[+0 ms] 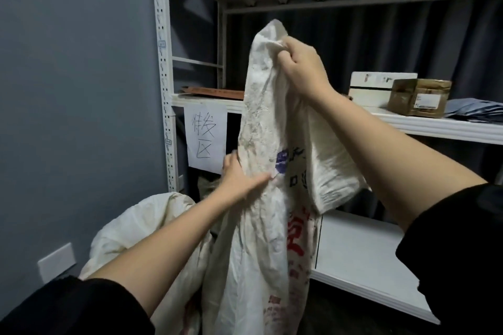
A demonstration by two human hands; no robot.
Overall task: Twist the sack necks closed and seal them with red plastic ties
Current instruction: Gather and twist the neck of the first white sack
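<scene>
the right hand [302,68] is gripping the top edge of a white woven sack [261,160], fingers curled round a bunched fold of the fabric, and is holding it up high in front of the metal shelving [163,68]. the left hand [239,179] is lying lower on the sack's face, thumb stretched flat against the cloth just below a blue printed mark; the other fingers are passing round the sack's far edge, so it is hard to tell whether they are pinching or only pressing. the sack is hanging long and limp from the upper grip, with red printed characters lower down and one loose flap drooping to the right. a second pale sack [130,228] is slumping low to the left, just beside the first. on the shelf behind, a cardboard box [419,96] is sitting next to a white box [381,87], and a handwritten paper sign [205,141] is hanging from the shelf edge.

the work seems to be at the gathering stage: the neck is being pulled up and straightened, not yet twisted. the next move is probably calling for the lower hand to close round the fabric and narrow it into a rope while the upper hand is turning it. no red tie is showing anywhere in view, so one will need fetching before sealing.
</scene>
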